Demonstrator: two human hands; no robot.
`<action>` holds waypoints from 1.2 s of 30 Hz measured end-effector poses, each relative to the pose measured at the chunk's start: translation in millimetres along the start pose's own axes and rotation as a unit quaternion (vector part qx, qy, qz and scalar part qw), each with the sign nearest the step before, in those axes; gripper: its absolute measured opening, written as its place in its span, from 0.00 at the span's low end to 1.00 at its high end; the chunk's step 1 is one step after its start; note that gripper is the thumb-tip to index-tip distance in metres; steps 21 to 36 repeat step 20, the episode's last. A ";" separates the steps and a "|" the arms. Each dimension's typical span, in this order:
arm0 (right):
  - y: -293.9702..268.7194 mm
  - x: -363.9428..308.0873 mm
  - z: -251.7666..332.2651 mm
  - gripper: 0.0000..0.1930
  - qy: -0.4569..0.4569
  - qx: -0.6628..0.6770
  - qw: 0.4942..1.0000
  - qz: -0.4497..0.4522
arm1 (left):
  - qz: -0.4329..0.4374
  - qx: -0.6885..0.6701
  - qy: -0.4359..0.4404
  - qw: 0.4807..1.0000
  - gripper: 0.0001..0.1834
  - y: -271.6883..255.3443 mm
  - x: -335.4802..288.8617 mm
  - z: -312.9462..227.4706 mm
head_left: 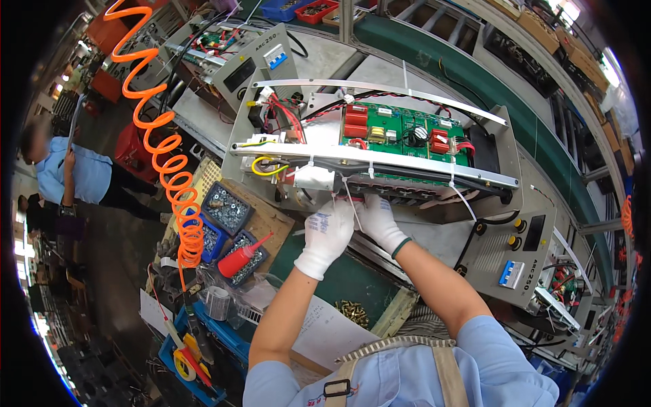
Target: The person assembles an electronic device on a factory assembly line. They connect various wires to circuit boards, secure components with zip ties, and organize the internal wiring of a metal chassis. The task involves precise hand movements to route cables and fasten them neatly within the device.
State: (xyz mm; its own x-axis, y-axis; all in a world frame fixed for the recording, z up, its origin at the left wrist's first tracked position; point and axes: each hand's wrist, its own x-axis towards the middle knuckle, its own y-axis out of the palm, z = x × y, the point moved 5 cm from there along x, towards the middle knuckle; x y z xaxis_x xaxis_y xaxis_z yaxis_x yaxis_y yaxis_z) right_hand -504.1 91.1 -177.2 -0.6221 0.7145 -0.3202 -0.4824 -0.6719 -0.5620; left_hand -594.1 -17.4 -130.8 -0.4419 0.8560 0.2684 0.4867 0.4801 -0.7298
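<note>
Both my hands wear white gloves and meet at the near side of an open machine chassis [434,215]. My left hand [327,234] is closed at the fingertips, under the front metal rail [400,161]. Just beside it, my right hand [378,222] has its fingers bent in below the rail. What either hand pinches is hidden. A white cable tie [350,197] hangs from the rail between the hands, its tail crossing in front of the gloves. Another cable tie [462,199] dangles farther right. Inside the chassis lies a green circuit board [400,139] with red components.
Left of my arms stand bins of screws [227,209] and a red squeeze bottle [244,256]. An orange coiled hose [175,183] hangs nearby. A blue tool tray [224,339] sits lower left. Similar machines [512,254] flank the chassis. Another person [74,166] stands at far left.
</note>
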 end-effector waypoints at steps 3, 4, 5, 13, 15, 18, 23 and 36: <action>3.2 0.9 -12.5 0.16 0.052 0.067 0.996 0.035 | 0.039 0.177 0.081 0.980 0.04 0.2 -4.1 15.5; 3.1 -3.8 -8.8 0.17 0.055 0.043 0.996 0.053 | 0.004 0.125 0.065 0.990 0.06 3.3 -2.8 32.5; -7.0 -5.7 0.4 0.17 0.056 0.022 0.996 0.063 | 0.014 0.125 0.022 0.992 0.07 2.4 0.8 34.3; -48.6 -87.2 -37.5 0.30 -0.203 0.014 0.976 -0.074 | -0.054 -0.274 -0.283 0.918 0.19 -13.3 -42.9 48.5; -66.4 -128.8 -69.6 0.34 0.018 0.141 0.990 -0.002 | -0.187 -0.262 -0.317 0.892 0.26 -32.5 -71.6 82.4; -81.7 -164.5 -174.6 0.38 0.077 0.221 0.959 -0.157 | -0.162 -0.104 -0.353 0.916 0.30 -67.6 -54.5 89.0; -96.5 -179.2 -173.0 0.41 0.136 0.271 0.941 -0.152 | -0.131 -0.068 -0.333 0.931 0.32 -75.3 -40.8 96.8; -96.5 -179.2 -173.0 0.41 0.136 0.271 0.941 -0.152 | -0.131 -0.068 -0.333 0.931 0.32 -75.3 -40.8 96.8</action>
